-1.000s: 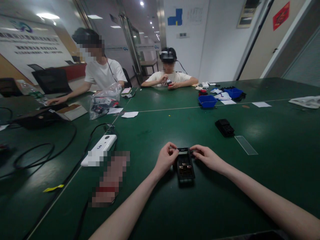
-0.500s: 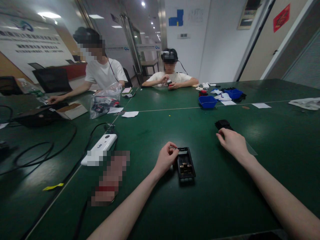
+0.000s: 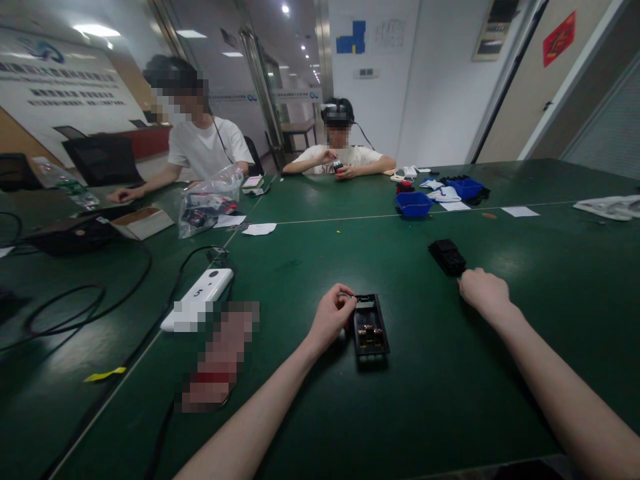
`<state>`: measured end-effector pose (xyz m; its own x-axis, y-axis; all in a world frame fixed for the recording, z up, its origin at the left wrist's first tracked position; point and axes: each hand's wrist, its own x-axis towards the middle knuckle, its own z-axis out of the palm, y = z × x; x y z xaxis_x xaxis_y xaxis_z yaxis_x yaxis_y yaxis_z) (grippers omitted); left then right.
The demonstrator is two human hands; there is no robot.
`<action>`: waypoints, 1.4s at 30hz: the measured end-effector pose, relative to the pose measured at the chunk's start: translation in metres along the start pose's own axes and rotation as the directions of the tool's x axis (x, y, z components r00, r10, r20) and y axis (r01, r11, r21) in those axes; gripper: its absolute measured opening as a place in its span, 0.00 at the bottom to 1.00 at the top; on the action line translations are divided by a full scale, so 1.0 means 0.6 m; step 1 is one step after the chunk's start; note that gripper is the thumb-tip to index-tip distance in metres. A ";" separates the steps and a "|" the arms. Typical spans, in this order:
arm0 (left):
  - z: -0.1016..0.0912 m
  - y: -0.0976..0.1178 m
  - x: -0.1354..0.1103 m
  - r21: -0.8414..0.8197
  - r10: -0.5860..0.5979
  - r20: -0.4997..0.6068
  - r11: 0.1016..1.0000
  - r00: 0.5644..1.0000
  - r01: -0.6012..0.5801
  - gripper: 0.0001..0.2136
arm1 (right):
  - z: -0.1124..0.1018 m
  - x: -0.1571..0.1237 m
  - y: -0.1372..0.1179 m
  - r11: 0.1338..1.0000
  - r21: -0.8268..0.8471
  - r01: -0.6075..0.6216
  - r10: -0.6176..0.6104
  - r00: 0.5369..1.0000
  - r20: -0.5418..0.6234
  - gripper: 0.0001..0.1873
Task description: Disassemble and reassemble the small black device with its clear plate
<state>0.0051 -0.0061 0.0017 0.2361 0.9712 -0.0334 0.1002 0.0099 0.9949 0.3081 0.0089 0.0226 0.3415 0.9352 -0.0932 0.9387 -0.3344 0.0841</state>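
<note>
My left hand (image 3: 333,317) pinches the upper left edge of a black rectangular plastic case (image 3: 371,325) on the green table. The case lies open side up, with a pale strip near its far end and brass-coloured metal pieces inside toward the near end. To the right, my right hand (image 3: 485,291) is closed, its fingers curled under, just at the near right corner of a black block-like stack of parts (image 3: 447,257). Whatever the right fingers may hold is hidden.
On my left lie a white power bank marked 5 (image 3: 200,297), a blurred-out flat object (image 3: 223,357) and black cables (image 3: 90,313). Farther off are a clear plastic bag (image 3: 210,200), blue trays (image 3: 414,205) and papers (image 3: 260,229). Two people sit across the table.
My right hand has drawn back toward me and right from the black stack, uncovering it, and its fingers have curled. A clear sheet beside that hand no longer shows. The left hand stays put.
</note>
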 end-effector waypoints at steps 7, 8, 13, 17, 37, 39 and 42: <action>0.002 0.003 -0.001 -0.004 -0.006 -0.006 1.000 1.000 0.006 0.08 | -0.003 -0.054 -0.075 0.928 0.014 0.372 -0.367 0.922 -0.126 0.14; 0.002 0.003 -0.001 -0.002 -0.008 -0.007 1.000 1.000 0.008 0.08 | -0.005 -0.061 -0.085 0.908 0.050 0.416 -0.407 0.904 -0.134 0.14; 0.002 0.004 -0.002 0.015 -0.016 -0.003 1.000 1.000 0.016 0.08 | -0.010 -0.083 -0.113 0.743 0.375 0.554 -0.516 0.832 -0.207 0.11; 0.003 0.006 -0.002 0.032 -0.018 0.000 0.999 1.000 0.018 0.08 | -0.005 -0.080 -0.114 0.534 0.676 0.508 -0.563 0.810 -0.164 0.14; 0.004 -0.002 0.000 0.140 0.060 0.033 0.988 0.998 -0.064 0.09 | 0.011 -0.129 -0.174 -0.170 0.984 0.058 -0.602 0.785 -0.150 0.22; 0.004 -0.001 0.000 0.146 0.067 0.033 0.987 0.997 -0.071 0.08 | 0.010 -0.130 -0.174 -0.154 0.985 0.083 -0.608 0.778 -0.161 0.21; 0.004 -0.002 0.000 0.155 0.078 0.033 0.985 0.996 -0.082 0.08 | 0.011 -0.130 -0.172 -0.131 0.985 0.113 -0.621 0.765 -0.170 0.21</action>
<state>0.0076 -0.0066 0.0005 0.2750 0.9606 0.0412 0.2287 -0.1070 0.9676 0.1848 -0.0302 0.0146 -0.3299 0.9429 0.0453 -0.0371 0.0350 -0.9987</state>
